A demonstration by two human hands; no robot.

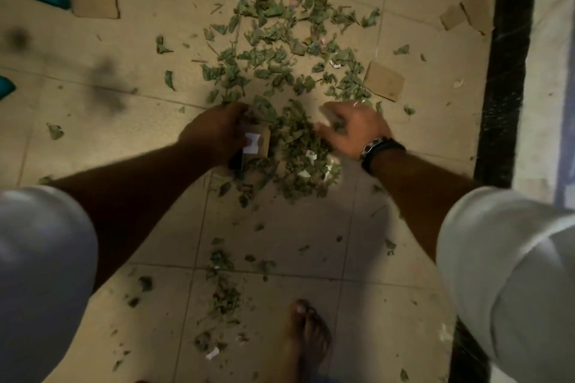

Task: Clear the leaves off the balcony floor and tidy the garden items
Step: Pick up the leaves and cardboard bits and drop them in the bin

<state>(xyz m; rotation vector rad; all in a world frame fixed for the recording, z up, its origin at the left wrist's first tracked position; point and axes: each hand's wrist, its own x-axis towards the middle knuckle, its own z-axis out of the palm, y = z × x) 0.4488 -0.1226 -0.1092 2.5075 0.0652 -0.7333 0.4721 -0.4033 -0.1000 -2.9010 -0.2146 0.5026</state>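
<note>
Left hand [217,130] gripped a small brown cardboard piece with a white label [255,144], its edge set against the beige tiled floor [124,140] beside a heap of dry green leaves [298,146]. Right hand [354,129], fingers spread and loosely bent, lay on the heap's far side, a few leaves under its fingers. More leaves lay scattered beyond, among flat cardboard scraps [384,80].

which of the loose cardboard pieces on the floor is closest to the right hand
The cardboard piece just beyond the right hand, at the leaf pile's right edge; the others lie farther off.
</note>
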